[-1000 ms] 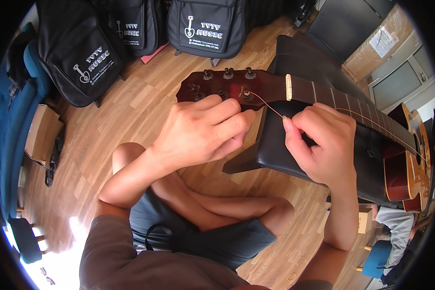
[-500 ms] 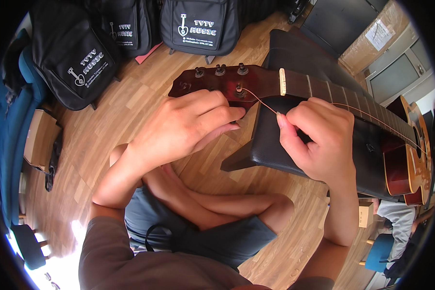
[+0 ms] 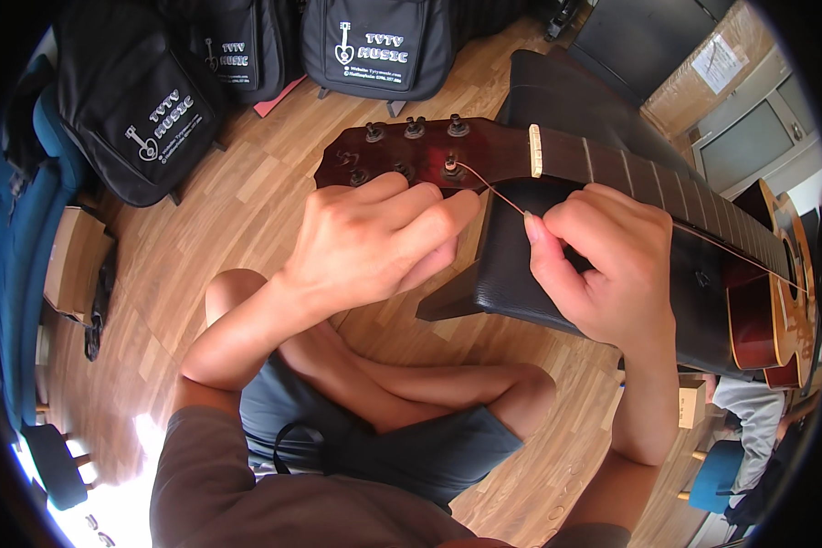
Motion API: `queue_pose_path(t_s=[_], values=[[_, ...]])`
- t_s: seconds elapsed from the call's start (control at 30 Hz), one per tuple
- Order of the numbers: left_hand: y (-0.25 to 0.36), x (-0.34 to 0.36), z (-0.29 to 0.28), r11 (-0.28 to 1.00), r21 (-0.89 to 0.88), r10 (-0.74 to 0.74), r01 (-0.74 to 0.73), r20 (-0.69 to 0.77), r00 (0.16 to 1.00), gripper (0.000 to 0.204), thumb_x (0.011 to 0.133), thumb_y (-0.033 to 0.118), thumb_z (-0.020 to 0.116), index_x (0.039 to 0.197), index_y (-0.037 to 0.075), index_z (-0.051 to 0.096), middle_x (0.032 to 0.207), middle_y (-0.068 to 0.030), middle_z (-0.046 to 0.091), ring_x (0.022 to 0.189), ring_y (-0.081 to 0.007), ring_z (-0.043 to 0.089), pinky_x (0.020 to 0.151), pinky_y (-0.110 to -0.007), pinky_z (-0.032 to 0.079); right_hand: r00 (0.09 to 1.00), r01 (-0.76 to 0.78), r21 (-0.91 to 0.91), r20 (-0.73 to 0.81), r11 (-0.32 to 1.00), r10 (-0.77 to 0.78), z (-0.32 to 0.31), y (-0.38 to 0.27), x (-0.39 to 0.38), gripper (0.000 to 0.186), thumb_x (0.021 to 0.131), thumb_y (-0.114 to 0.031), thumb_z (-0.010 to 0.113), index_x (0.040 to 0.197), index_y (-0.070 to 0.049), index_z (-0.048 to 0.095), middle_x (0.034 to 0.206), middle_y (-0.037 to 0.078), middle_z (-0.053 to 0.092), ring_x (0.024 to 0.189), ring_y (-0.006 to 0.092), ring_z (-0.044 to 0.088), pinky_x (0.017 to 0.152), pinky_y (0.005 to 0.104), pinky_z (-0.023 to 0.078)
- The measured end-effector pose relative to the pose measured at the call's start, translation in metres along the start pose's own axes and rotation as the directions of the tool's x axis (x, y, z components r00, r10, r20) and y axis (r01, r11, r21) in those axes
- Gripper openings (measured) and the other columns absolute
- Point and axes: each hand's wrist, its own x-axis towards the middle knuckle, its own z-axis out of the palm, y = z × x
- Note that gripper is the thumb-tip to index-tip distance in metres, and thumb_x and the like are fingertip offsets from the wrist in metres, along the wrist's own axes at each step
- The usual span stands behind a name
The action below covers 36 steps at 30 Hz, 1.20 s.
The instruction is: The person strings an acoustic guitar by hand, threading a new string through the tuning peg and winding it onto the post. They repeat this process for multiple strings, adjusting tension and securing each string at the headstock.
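Note:
An acoustic guitar lies with its dark red headstock (image 3: 498,146) toward me and its body (image 3: 781,315) at the far right. One copper-coloured string (image 3: 490,186) runs from a tuning post (image 3: 450,168) on the headstock's near row. My right hand (image 3: 607,260) pinches that string between thumb and forefinger, beside the white nut (image 3: 535,151). Beyond this hand the string follows the fretboard (image 3: 648,181) to the body. My left hand (image 3: 379,233) is closed at the headstock's near edge, its fingers round the tuning peg below the strung post. The fingers hide the peg itself.
The guitar neck rests over a black padded bench (image 3: 530,274). Black printed bags (image 3: 379,46) stand along the far side. A blue sofa (image 3: 18,274) is at the left, and a wrapped carton (image 3: 708,64) at the far right. My crossed legs (image 3: 411,393) are on the wooden floor.
My left hand has turned at the headstock, its fingertips shifting right, and more near-row posts show. My right hand keeps its pinch; the string beyond it lies closer along the fretboard's near edge.

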Motion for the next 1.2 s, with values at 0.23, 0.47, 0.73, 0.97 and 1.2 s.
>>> queue_pose_path(t_s=[0.23, 0.47, 0.73, 0.97, 1.2], values=[[-0.014, 0.003, -0.014, 0.975, -0.221, 0.039, -0.018, 0.092, 0.995, 0.035, 0.082, 0.013, 0.089, 0.114, 0.014, 0.073, 0.082, -0.0001, 0.066, 0.067, -0.0204, 0.064, 0.052, -0.033, 0.050, 1.000, 0.019, -0.039, -0.009, 0.999, -0.019, -0.002, -0.001, 0.001, 0.033, 0.078, -0.003, 0.082, 0.068, -0.009, 0.052, 0.061, 0.004, 0.048, 0.051, 0.0229, 0.050, 0.045, 0.0351, 0.035], [-0.015, 0.001, -0.017, 0.985, -0.170, 0.009, -0.001, 0.046, 0.999, 0.039, 0.074, 0.022, 0.096, 0.106, 0.011, 0.077, 0.085, -0.0014, 0.066, 0.071, -0.0186, 0.068, 0.053, -0.032, 0.052, 1.000, 0.025, -0.056, -0.004, 0.998, -0.025, -0.002, -0.001, 0.000, 0.033, 0.078, -0.003, 0.082, 0.068, -0.009, 0.051, 0.061, 0.004, 0.048, 0.051, 0.0228, 0.050, 0.045, 0.0353, 0.035], [-0.013, -0.002, -0.003, 0.991, -0.125, 0.037, -0.047, -0.086, 0.996, 0.039, 0.071, 0.021, 0.100, 0.097, 0.008, 0.073, 0.084, -0.0023, 0.067, 0.065, -0.0164, 0.066, 0.049, -0.029, 0.051, 0.999, 0.035, -0.018, 0.029, 0.999, -0.034, -0.004, 0.000, -0.003, 0.022, 0.080, 0.006, 0.079, 0.073, -0.003, 0.060, 0.063, 0.008, 0.055, 0.053, 0.0249, 0.051, 0.048, 0.0354, 0.036], [-0.005, -0.002, 0.000, 0.990, -0.142, -0.021, 0.011, -0.074, 0.997, 0.034, 0.075, 0.008, 0.095, 0.099, 0.007, 0.072, 0.080, -0.0033, 0.067, 0.062, -0.0171, 0.066, 0.050, -0.029, 0.051, 0.998, 0.055, -0.027, -0.007, 0.998, -0.055, -0.003, 0.002, -0.006, 0.024, 0.078, 0.006, 0.080, 0.073, -0.003, 0.059, 0.063, 0.008, 0.054, 0.052, 0.0252, 0.050, 0.048, 0.0349, 0.036], [0.005, 0.004, -0.002, 0.999, -0.048, -0.018, 0.020, 0.038, 0.999, 0.031, 0.081, -0.004, 0.081, 0.109, 0.008, 0.073, 0.078, -0.0026, 0.066, 0.062, -0.0201, 0.066, 0.053, -0.031, 0.053, 0.998, 0.046, -0.011, -0.044, 0.999, -0.047, -0.002, 0.001, -0.005, 0.024, 0.076, 0.006, 0.081, 0.073, -0.004, 0.060, 0.063, 0.007, 0.053, 0.052, 0.0250, 0.050, 0.047, 0.0352, 0.036]])
